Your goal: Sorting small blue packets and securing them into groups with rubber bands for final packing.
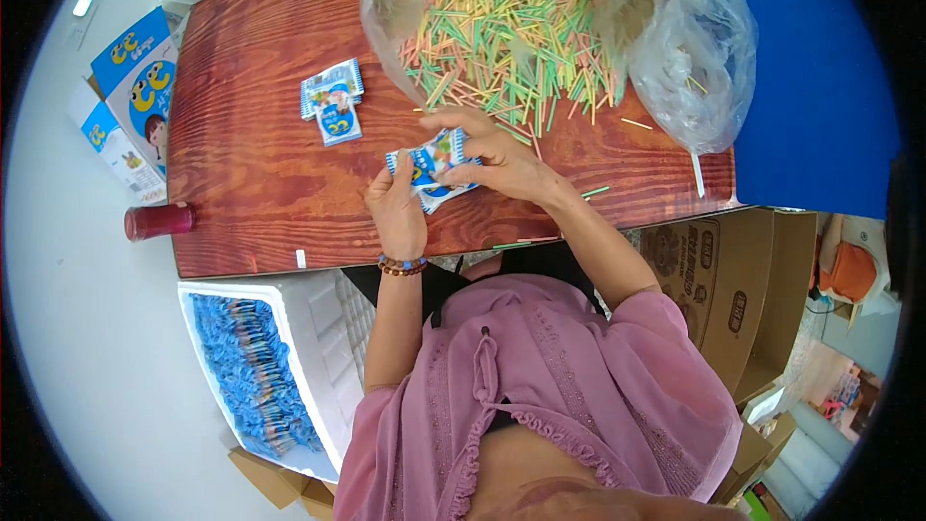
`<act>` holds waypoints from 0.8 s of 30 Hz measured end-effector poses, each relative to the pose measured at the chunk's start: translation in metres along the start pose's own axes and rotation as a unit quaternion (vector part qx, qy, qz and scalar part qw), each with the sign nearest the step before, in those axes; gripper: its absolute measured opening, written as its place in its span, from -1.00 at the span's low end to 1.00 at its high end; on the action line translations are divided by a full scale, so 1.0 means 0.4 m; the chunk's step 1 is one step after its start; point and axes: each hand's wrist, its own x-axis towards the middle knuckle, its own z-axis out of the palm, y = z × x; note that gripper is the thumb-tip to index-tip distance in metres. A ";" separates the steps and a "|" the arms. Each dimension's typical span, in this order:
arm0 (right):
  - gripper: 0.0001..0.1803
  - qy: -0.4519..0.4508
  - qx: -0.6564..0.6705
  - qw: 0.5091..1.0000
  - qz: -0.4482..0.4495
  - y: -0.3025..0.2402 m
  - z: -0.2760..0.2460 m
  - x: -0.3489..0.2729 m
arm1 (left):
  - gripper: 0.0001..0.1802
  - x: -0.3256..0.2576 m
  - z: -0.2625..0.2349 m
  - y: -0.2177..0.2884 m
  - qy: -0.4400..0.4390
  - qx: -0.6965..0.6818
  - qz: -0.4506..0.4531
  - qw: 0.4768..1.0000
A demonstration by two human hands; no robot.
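L hand & R hand fingers both clamped on blue/wht pkt btwn them, long axis approx. L–R.

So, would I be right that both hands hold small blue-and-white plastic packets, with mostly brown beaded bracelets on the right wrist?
Not quite: the head view shows the bracelets on the left wrist; the left hand and right hand do hold the packets.

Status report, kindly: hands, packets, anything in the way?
Left hand, right hand: both on blue-and-white packets. More packets lying to the left. Stick pile beyond; no obstruction visible.
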 end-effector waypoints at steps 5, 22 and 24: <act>-0.79 0.165 0.122 0.960 0.191 0.044 -0.081 -0.028 | -0.76 -0.023 0.015 0.010 0.035 0.010 0.037 0.999; -0.44 0.142 -0.509 0.713 0.461 0.287 -0.234 0.006 | -0.79 -0.016 -0.004 0.017 0.045 -0.027 0.030 0.998; -0.58 0.171 -0.544 0.695 0.438 0.302 -0.224 0.003 | -0.79 -0.016 -0.009 0.017 0.039 -0.014 0.036 0.999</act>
